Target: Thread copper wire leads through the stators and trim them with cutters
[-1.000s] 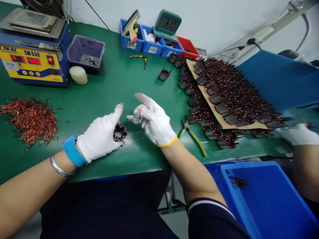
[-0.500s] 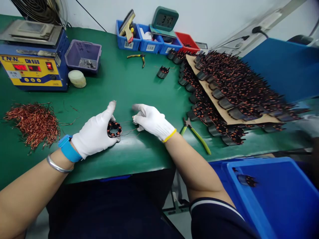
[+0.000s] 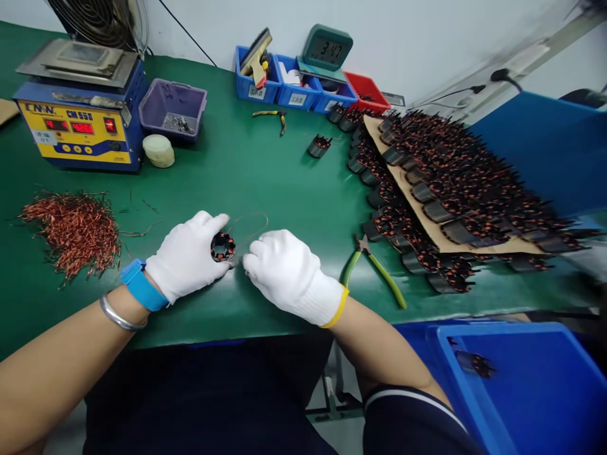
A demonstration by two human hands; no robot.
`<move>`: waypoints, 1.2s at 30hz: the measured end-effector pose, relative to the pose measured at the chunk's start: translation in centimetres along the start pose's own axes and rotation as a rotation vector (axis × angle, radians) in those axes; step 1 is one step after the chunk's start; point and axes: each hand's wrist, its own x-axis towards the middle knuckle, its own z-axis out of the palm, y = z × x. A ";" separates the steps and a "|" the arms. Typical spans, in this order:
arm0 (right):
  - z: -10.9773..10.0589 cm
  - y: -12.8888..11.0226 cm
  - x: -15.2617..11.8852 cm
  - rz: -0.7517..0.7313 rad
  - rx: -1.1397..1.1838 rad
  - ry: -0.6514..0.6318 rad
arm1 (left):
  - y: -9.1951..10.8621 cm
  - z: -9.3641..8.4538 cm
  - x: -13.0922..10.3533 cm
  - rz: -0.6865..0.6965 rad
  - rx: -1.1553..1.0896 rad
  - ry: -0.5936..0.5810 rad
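My left hand (image 3: pixel 190 254), in a white glove, is closed round a motor stator (image 3: pixel 222 247), a small black ring with copper windings. The ring's open end faces up toward me. Thin wire (image 3: pixel 258 218) leads off the stator and loops above the gap between my hands. Just to the right, my gloved right hand (image 3: pixel 282 268) has its fingers curled together close to the stator. The wire runs toward those fingers, but their tips are hidden, so what they pinch is hard to see.
Green-handled cutters (image 3: pixel 372 268) lie right of my right hand. Stacked stators (image 3: pixel 465 183) on cardboard fill the right side, and one stator (image 3: pixel 319 146) stands alone. Copper wire scraps (image 3: pixel 73 234) lie left, before a soldering unit (image 3: pixel 78 120). A blue tray (image 3: pixel 531 379) sits lower right.
My right hand has moved down and left, nearer the stator, and its fingers have curled in. The wire, stretched fairly straight before, now bends in a loop. The left hand keeps its hold.
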 end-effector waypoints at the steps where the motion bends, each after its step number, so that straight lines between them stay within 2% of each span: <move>1: -0.1 0.5 -0.4 -0.059 0.046 0.024 | -0.1 0.0 0.0 0.007 0.005 -0.018; 3: -0.3 1.8 -1.1 -0.109 0.186 0.172 | -0.3 0.0 0.0 0.039 -0.025 -0.047; 6: -0.2 3.1 -1.0 -0.068 0.338 0.539 | -0.6 -0.1 0.2 0.088 -0.083 -0.059; 7: 0.0 3.2 -0.6 -0.080 0.347 0.600 | -0.7 -0.1 0.2 0.095 -0.093 -0.057; 8: 0.3 3.0 -0.2 -0.105 0.343 0.597 | -0.7 -0.2 0.3 0.099 -0.100 -0.056; 10: 0.9 2.3 0.6 -0.139 0.338 0.448 | -0.7 -0.2 0.3 0.097 -0.110 -0.061; 12: 1.4 1.4 1.0 -0.034 0.394 0.292 | -0.7 -0.2 0.3 0.094 -0.120 -0.068; 15: 1.5 0.6 1.1 0.209 0.583 0.185 | -0.9 -0.1 0.3 0.100 -0.129 -0.079; 18: 1.2 0.6 0.8 0.288 0.608 0.166 | -1.2 0.0 0.4 0.136 -0.135 -0.088; 26: 0.7 0.4 0.2 0.233 0.197 0.139 | -1.2 -0.4 0.7 0.183 -0.110 -0.132; 32: 0.0 0.0 0.3 0.198 0.033 -0.029 | -1.2 -0.5 0.6 0.172 -0.118 -0.131; 36: 0.6 0.1 0.5 0.223 0.053 0.015 | -1.2 -0.6 0.7 0.173 -0.137 -0.118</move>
